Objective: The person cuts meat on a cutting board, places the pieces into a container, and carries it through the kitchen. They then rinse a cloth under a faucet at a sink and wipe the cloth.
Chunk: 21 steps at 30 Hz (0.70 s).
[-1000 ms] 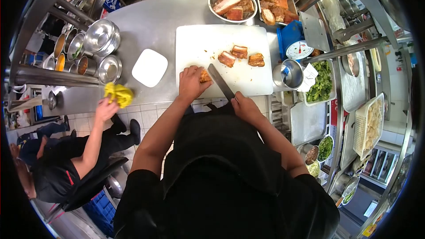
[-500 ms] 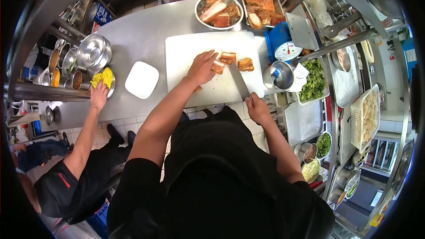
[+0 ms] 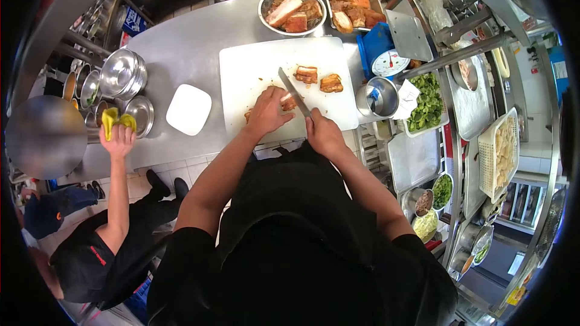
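On the white cutting board point(image 3: 241, 66), my left hand point(image 3: 267, 111) is closed over a piece of roast pork belly point(image 3: 288, 102), fingers curled at its left side. My right hand point(image 3: 324, 134) grips the handle of a kitchen knife point(image 3: 292, 89), whose blade lies along the right side of that piece, tip pointing away and to the left. Two cut chunks of pork belly point(image 3: 306, 74) point(image 3: 331, 83) sit farther back and to the right. Another bit of pork point(image 3: 248, 116) shows partly behind my left hand.
Behind the board stand a bowl point(image 3: 263, 19) and a tray point(image 3: 379, 9) of pork. A blue scale point(image 3: 373, 48) and a metal pot point(image 3: 377, 96) are at right. A white square dish point(image 3: 188, 110) lies left. A co-worker's hand point(image 3: 119, 142) holds a yellow cloth point(image 3: 110, 122).
My left hand and the pork piece under it have come nearer to me. The knife has swung left beside that piece. The co-worker's hand has lifted the yellow cloth off the metal bowl.
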Tool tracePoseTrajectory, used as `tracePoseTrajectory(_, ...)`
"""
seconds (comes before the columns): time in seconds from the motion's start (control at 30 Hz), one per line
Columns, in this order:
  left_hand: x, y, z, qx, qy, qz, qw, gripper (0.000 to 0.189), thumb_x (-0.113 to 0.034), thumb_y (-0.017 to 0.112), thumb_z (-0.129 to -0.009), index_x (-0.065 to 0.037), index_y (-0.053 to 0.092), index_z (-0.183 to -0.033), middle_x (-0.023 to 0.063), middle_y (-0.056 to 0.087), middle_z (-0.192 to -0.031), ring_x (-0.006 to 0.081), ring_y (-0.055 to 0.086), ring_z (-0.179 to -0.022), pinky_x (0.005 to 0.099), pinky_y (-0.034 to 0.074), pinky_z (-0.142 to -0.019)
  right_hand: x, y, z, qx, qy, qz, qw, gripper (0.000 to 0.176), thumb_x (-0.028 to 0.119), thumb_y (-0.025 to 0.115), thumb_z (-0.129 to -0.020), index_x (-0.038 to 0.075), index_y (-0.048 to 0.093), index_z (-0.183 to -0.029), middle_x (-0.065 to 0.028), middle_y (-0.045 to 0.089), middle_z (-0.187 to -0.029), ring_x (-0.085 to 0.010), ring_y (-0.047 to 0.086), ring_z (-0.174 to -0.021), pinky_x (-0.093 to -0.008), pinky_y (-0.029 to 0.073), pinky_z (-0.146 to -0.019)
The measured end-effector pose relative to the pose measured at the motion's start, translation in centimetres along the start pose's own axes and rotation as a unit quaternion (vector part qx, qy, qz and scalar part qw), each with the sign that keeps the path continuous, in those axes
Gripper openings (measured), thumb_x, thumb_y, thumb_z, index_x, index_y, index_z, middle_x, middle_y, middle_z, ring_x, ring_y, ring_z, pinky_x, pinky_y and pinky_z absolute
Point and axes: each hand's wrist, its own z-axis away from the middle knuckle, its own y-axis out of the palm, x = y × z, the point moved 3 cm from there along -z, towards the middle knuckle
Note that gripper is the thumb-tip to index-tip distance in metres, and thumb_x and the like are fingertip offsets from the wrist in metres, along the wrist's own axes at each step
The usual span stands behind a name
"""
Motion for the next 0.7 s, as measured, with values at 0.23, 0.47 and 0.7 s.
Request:
tracePoseTrajectory(0.23, 1.4, 1.3, -0.4, -0.003, 0.007, 0.047, 0.999, 0.042, -0.012, 0.081, -0.075, -0.006, 0.056, -0.108, 0.0145, 0.06, -0.109, 0.0371, 0.061, -0.105, 0.0442, 0.052, -0.088, 2.8, 0.0, -3.4, -0.005, -0.062, 0.019, 0.998, 0.02, 0.018, 0.052, -0.102, -0.001, 0.05, -0.109, -0.0317, 0.066, -0.076, -0.0514, 0.066, -0.074, -0.0607, 0.051, -0.069)
tracePoseTrajectory(0.47, 2.1, 1.5, -0.2, 0.01, -0.009, 0.073, 0.997, 0.039, -0.012, 0.079, -0.075, -0.004, 0.058, -0.106, 0.0156, 0.062, -0.107, 0.0375, 0.062, -0.103, 0.0454, 0.052, -0.087, 2.4, -2.8, -0.6, 0.18, 0.043, 0.152, 0.971, 0.027, 0.014, 0.039, -0.102, -0.003, 0.049, -0.12, -0.0347, 0.069, -0.094, -0.0502, 0.07, -0.091, -0.0588, 0.054, -0.084)
tracePoseTrajectory(0.7, 1.8, 2.1, -0.1, 0.002, 0.009, 0.06, 0.998, 0.04, -0.017, 0.079, -0.076, -0.004, 0.059, -0.107, 0.016, 0.062, -0.106, 0.0372, 0.063, -0.103, 0.0441, 0.052, -0.087, -1.7, 4.0, -2.7, 0.02, -0.078, 0.08, 0.994, 0.02, 0.019, 0.048, -0.104, -0.001, 0.045, -0.108, -0.0308, 0.066, -0.073, -0.0491, 0.068, -0.072, -0.059, 0.053, -0.065)
